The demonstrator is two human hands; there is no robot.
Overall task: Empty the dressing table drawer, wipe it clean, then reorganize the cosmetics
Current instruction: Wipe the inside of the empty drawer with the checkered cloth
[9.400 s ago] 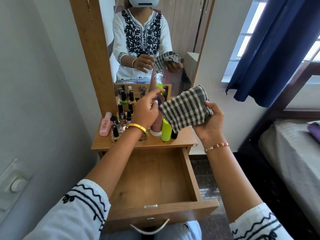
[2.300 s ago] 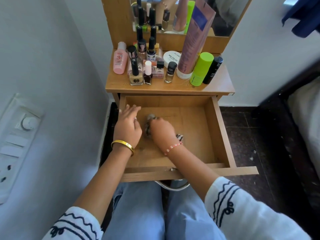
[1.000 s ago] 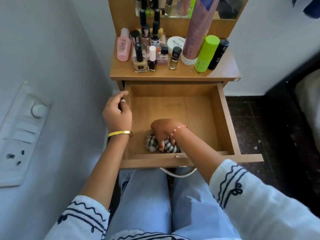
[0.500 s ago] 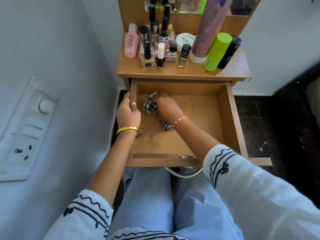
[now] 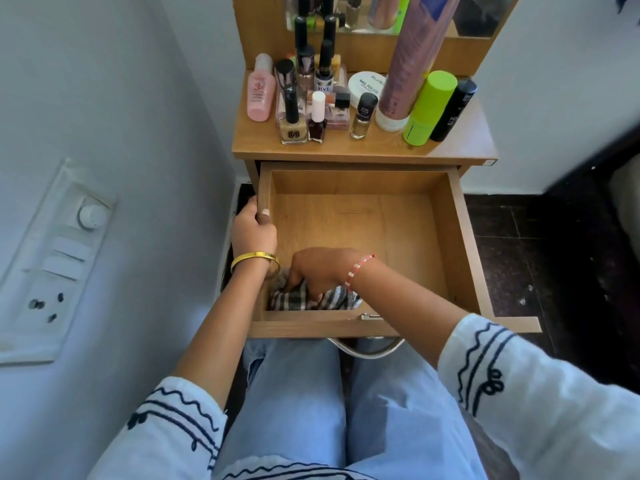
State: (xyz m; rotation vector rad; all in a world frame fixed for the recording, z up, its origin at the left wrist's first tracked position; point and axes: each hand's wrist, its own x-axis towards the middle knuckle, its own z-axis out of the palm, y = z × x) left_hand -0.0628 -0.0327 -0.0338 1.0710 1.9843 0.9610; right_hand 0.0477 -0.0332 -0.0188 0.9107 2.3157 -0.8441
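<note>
From the head camera, the right hand (image 5: 323, 270) is pressing a bunched checked cloth (image 5: 304, 299) into the near left corner of the open drawer (image 5: 453, 237), its grip closed around the fabric. The left hand (image 5: 252, 230) is clasping the drawer's left wall. The cosmetics (image 5: 360, 98) are standing crowded on the table (image 5: 460, 147) above.

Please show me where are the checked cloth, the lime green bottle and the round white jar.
checked cloth (image 5: 294, 301): head view, on its striped folds.
lime green bottle (image 5: 429, 109): head view, mid-body.
round white jar (image 5: 367, 85): head view, on its lid.
</note>
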